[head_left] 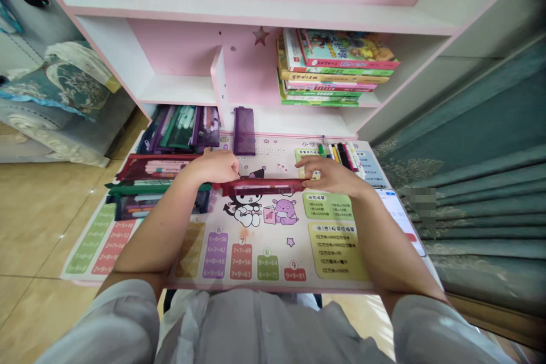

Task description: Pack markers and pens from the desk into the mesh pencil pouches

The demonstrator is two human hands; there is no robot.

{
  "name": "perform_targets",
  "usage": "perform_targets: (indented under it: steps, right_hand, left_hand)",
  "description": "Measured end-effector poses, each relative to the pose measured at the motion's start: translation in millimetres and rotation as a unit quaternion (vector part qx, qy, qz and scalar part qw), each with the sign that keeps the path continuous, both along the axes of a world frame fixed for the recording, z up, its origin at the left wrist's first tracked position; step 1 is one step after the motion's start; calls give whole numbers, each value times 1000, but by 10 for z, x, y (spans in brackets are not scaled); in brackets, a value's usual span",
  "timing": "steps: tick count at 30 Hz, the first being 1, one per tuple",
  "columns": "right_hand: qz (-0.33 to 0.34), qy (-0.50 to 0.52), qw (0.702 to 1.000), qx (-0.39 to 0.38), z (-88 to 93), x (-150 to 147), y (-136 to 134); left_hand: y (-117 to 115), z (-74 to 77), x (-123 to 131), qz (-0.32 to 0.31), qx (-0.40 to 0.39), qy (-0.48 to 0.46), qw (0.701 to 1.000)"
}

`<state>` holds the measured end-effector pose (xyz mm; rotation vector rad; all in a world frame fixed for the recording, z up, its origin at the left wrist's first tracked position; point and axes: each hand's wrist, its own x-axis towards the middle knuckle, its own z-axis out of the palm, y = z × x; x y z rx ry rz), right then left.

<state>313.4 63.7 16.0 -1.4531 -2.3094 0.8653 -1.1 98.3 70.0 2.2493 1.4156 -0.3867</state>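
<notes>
A red mesh pencil pouch [268, 187] with pens showing inside lies across the middle of the printed desk mat. My left hand [218, 166] is closed at its left end, fingers pinched along the zipper edge. At the other end, my right hand [326, 175] grips the pouch's right corner between thumb and finger, its other fingers raised. Beyond my right hand lie several loose marker pens [343, 156]. Another red pouch [162, 168] with pens is partly hidden behind my left forearm, beside a green-edged pouch [140, 187] and a dark blue pouch [140, 206].
Several filled pouches [183, 128] are piled at the back left of the desk. A flat purple pouch [244, 131] leans against the shelf edge. Stacked books [333, 68] stand on the shelf. A phone [398, 219] lies at the right edge, near the curtain [482, 165].
</notes>
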Motion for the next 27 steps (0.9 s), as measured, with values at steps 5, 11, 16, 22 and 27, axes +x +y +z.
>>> perform_targets:
  steps: [5, 11, 16, 22, 27]
  right_hand:
    - [0, -2, 1000, -4, 10, -2, -1]
    - [6, -1, 1000, 1, 7, -2, 7]
    - [4, -3, 1000, -4, 20, -2, 3]
    - [6, -4, 1000, -1, 22, -2, 2]
    - [5, -7, 1000, -2, 28, -1, -3]
  left_hand:
    - [-5, 58, -8, -7, -5, 11, 1000]
    - [-2, 67, -18, -16, 2, 13, 1000]
    - [-6, 86, -27, -14, -1, 21, 1000]
    - [-15, 118, -44, -12, -1, 22, 1000]
    - [1, 125, -85, -9, -12, 16, 1000]
